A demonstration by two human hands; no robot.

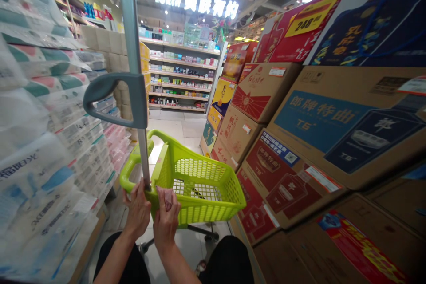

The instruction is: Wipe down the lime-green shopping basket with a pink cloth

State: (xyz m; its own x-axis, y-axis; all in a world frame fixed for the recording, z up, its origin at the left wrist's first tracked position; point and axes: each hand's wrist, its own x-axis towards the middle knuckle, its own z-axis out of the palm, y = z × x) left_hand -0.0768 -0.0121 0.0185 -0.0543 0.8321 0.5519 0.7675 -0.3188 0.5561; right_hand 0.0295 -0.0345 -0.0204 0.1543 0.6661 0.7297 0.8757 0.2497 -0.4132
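Lime-green plastic shopping basket (pixel 199 186), lower centre of frame, upright on wheels, mesh walls, looks nearly empty. Grey pull handle (pixel 115 97) on a metal pole rises from its near rim, centre-left to top.

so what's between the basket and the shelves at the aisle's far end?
Head view: only bare pale floor between the green basket and the far shelves. Both hands, left and right, sit at the basket's near rim.

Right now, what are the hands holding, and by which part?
Both hands, left and right, grip the green basket at its near rim, beside the pole's base.
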